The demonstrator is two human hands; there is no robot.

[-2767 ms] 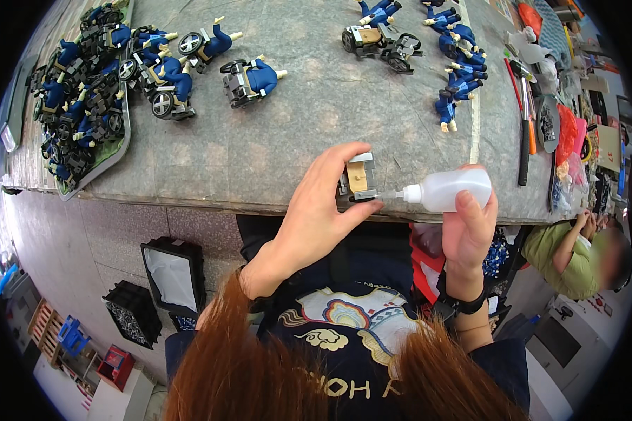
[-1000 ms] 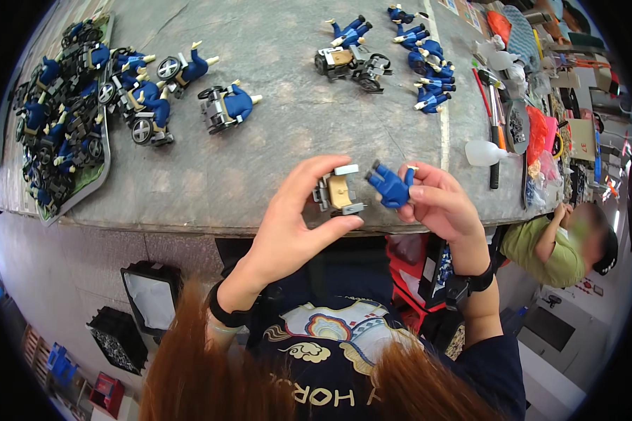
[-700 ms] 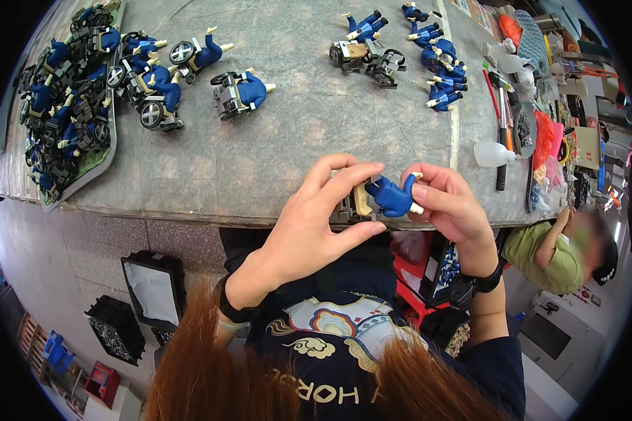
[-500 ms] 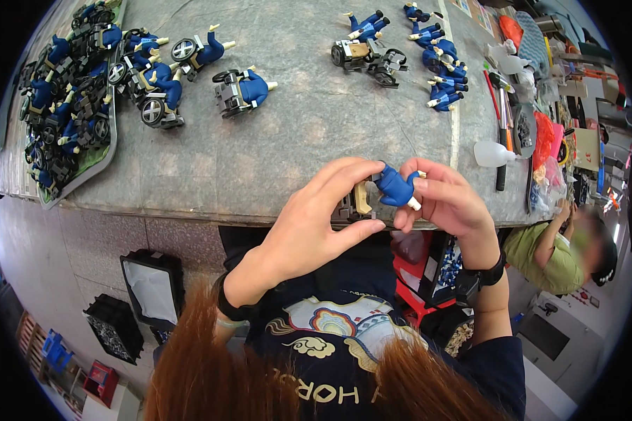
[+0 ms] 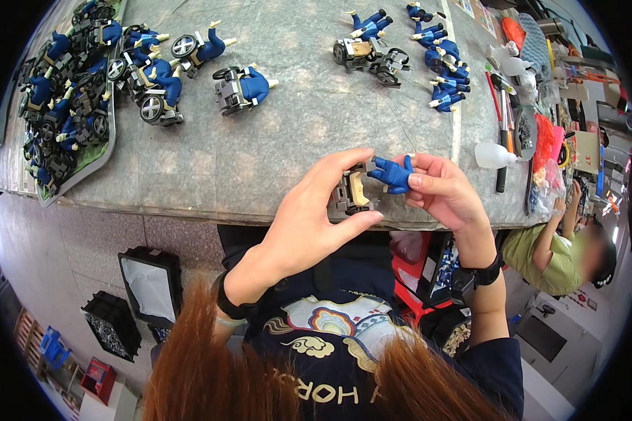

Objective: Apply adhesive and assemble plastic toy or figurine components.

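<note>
At the table's front edge my left hand [image 5: 312, 210] is closed round a toy wheelchair [image 5: 355, 189], grey with a beige seat, its thumb and fingers on either side. My right hand [image 5: 442, 189] pinches a small blue toy figure [image 5: 393, 175] between thumb and fingers. The figure is tilted, its dark end by the wheelchair's upper side. Whether the two touch, I cannot tell. Farther off on the table stand loose toy wheelchairs [image 5: 388, 67] without figures. Several blue figures [image 5: 448, 91] lie in a column at the right.
A tray [image 5: 95, 168] at far left is heaped with wheelchairs carrying figures, and more [image 5: 242, 90] stand beside it. On the right lie a white squeeze bottle [image 5: 494, 155] and hand tools [image 5: 503, 133]. A co-worker [image 5: 551, 252] sits beyond. Black crates [image 5: 151, 284] stand on the floor.
The figure has turned and moved slightly up and left in my right hand. The wheelchair has tipped, and more of its beige seat shows.
</note>
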